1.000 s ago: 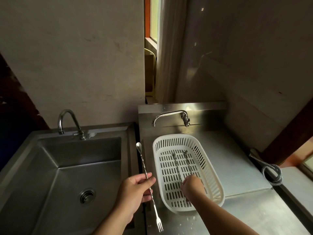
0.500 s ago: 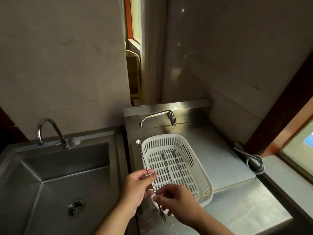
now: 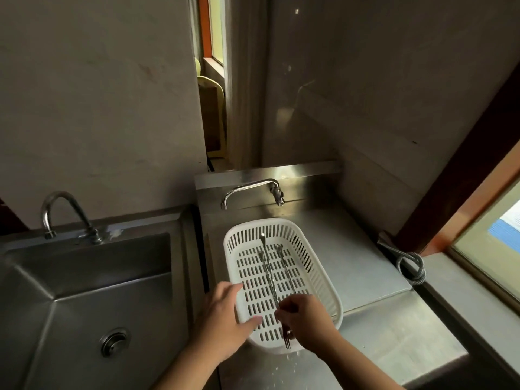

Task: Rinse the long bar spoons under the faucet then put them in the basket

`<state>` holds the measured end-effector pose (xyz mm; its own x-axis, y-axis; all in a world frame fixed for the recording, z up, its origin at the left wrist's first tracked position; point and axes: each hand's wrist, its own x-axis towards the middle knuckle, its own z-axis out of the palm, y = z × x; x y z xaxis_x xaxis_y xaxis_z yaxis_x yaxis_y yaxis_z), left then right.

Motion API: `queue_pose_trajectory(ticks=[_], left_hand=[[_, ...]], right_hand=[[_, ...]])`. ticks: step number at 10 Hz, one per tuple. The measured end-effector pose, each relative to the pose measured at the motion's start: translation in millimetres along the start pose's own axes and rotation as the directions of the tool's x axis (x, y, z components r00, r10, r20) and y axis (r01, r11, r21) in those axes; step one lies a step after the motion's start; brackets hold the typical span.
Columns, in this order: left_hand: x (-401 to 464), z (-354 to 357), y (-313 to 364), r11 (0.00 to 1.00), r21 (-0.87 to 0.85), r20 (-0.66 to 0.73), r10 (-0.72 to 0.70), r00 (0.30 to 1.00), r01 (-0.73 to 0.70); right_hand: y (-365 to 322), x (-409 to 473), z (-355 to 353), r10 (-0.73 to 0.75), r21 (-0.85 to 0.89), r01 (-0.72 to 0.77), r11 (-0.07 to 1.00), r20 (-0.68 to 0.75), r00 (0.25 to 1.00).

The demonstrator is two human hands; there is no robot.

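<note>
**Third spoon going into the basket**

The right hand (image 3: 308, 323) is reaching over the near end of the white slotted basket (image 3: 323, 266), its grip closed in a pinch on the twisted stem of a long bar spoon (image 3: 269, 274). That spoon is lying lengthwise over the basket floor, its bowl pointing toward the far wall and its forked tail (image 3: 287, 339) sticking out below the fingers, at the near rim. Whether the stem is already resting on the slats or is just above them is hard to tell.

Two more bar spoons are lying in the basket: one (image 3: 284, 266) just to the right of the held one, roughly parallel to it, and another (image 3: 261, 256) partly hidden under the held stem, so only its far end is showing.

The left hand (image 3: 225, 325) is carrying nothing. Its grip is open, fingers spread, with the fingertips resting on or just over the left rim of the basket, apparently steadying it.

The basket is sitting on the steel surface (image 3: 380, 344) to the right of the sink (image 3: 84, 294). No water is running from the sink faucet (image 3: 60, 209) or from the second faucet (image 3: 253, 190) behind the basket, and a few droplets are showing on the surface near the basket's front edge.

Judging by this, the rinsing is probably done for this spoon and only the release is left. No other spoons are showing in the sink or on the surface, so this is likely the last one.
</note>
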<state>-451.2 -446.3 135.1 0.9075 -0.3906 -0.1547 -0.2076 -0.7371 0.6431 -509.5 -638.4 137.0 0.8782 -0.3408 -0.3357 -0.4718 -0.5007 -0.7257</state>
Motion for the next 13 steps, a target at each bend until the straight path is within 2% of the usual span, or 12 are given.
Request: queue_pose_trajectory(ticks=[1, 2, 4, 6, 8, 11, 13], left_hand=[[-4.5, 11.2, -9.7, 0.985, 0.170, 0.150, 0.014, 0.989, -0.039], [-5.9, 17.8, -14.1, 0.967, 0.248, 0.163, 0.011, 0.987, -0.052], [-10.0, 27.2, -20.5, 0.967, 0.254, 0.170, -0.033, 0.985, -0.011], [-13.7, 30.8, -21.1, 0.962, 0.271, 0.143, -0.055, 0.988, 0.014], [-21.0, 31.1, -16.1, 0.959, 0.283, 0.083, -0.037, 0.996, 0.012], [-33.5, 29.6, -3.6, 0.947, 0.319, 0.008, -0.025, 1.000, 0.021], [-45.6, -0.1, -7.4, 0.937, 0.349, -0.024, 0.023, 0.999, -0.013]], right_hand=[[1.1, 20.2, 10.0, 0.041, -0.095, -0.038, 0.995, 0.023, 0.999], [-0.9, 33.5, 20.6, 0.070, -0.139, -0.062, 0.988, 0.055, 0.996], [1.3, 60.9, 49.6, 0.103, -0.289, -0.071, 0.955, 0.097, 0.990], [6.8, 76.9, 65.0, 0.132, -0.380, -0.087, 0.921, 0.092, 0.987], [17.8, 80.8, 75.3, 0.076, -0.384, -0.057, 0.921, 0.035, 0.996], [19.2, 69.0, 67.1, -0.023, -0.408, 0.065, 0.911, 0.106, 0.994], [-7.7, 38.6, 50.5, -0.102, -0.366, 0.143, 0.920, 0.128, 0.986]])
